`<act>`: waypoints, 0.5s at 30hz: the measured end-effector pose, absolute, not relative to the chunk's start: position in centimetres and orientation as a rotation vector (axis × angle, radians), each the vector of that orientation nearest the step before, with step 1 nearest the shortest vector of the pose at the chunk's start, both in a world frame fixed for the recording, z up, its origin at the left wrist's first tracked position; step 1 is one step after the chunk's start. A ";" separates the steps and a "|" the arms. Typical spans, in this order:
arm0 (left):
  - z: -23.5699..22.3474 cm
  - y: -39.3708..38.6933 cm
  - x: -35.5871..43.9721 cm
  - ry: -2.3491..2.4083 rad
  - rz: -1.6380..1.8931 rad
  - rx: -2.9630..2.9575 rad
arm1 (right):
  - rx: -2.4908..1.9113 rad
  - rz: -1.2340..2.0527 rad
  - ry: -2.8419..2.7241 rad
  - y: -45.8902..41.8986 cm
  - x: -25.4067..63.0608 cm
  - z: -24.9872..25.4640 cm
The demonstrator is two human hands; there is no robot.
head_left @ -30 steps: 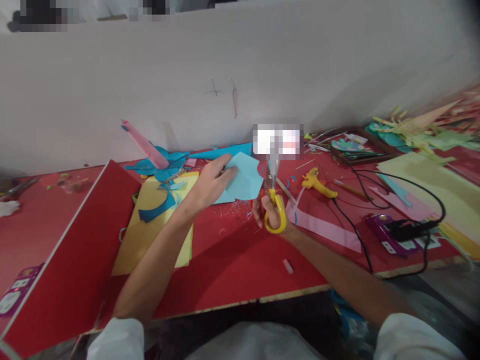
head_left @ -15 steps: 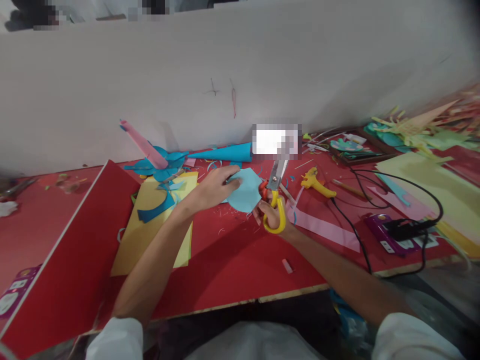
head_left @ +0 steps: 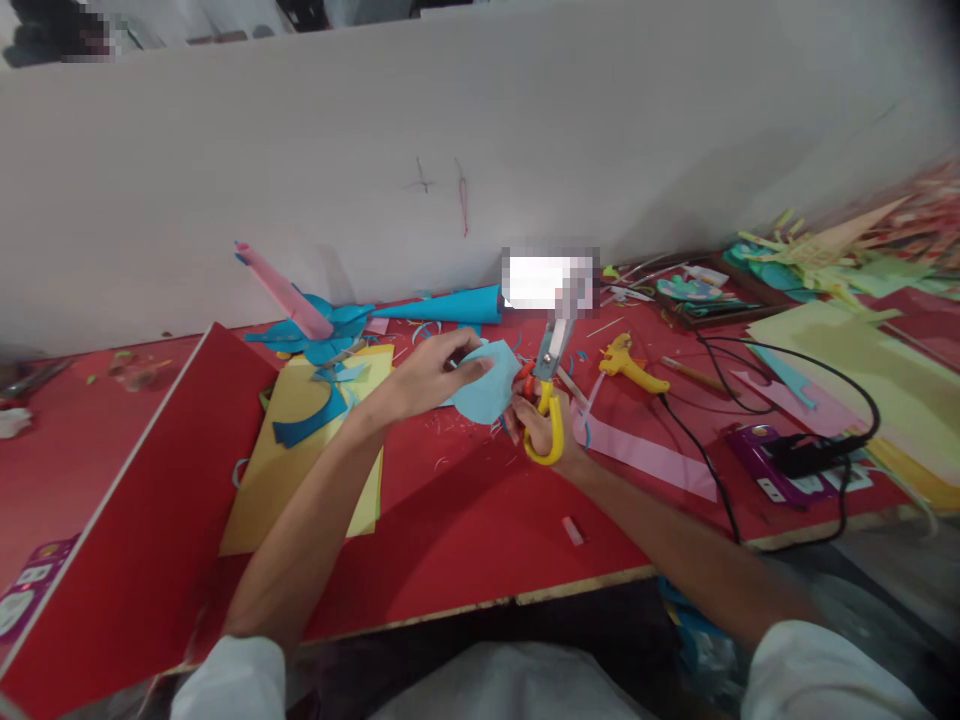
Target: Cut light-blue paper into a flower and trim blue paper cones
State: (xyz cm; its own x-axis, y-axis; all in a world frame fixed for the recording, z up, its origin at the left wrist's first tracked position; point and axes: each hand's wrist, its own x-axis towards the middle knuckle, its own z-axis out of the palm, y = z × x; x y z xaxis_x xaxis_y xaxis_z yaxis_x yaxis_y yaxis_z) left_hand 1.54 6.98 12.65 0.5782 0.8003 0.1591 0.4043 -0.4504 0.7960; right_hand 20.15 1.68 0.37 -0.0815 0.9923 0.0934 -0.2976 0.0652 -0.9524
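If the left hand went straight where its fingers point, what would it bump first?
Past the blue paper in the left hand, probably the scissors in the right hand, though depth is hard to judge.

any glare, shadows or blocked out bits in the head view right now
In the head view, a bright rectangle behind the tips of the scissors is washed out white, its edges pixelated; soft shadows fall on the pale wall and red table; the top right corner darkens.
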 end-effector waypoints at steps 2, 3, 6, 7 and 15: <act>12.7 6.7 1.7 0.926 0.689 1.918 | -0.885 1.209 -1.078 1.6 20.0 0.7; 12.5 6.7 1.9 0.917 0.679 1.840 | -0.889 1.161 -1.063 1.6 19.9 0.9; 11.3 6.7 2.5 0.899 0.637 1.687 | -0.901 1.076 -1.010 1.6 19.9 1.3; 10.7 6.7 2.8 0.892 0.629 1.662 | -0.899 1.061 -0.993 1.6 20.0 1.4; 8.6 7.0 4.2 1.031 0.952 1.717 | -0.805 1.136 -1.010 1.6 19.9 1.0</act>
State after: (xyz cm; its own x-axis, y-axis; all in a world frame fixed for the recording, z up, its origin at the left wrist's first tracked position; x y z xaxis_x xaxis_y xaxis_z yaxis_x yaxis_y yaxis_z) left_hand 4.24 7.03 8.61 0.3580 0.9196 0.1621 0.2345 -0.2566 0.9376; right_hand 19.91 1.60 1.02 0.1031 0.9688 0.2253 -0.3375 0.2472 -0.9083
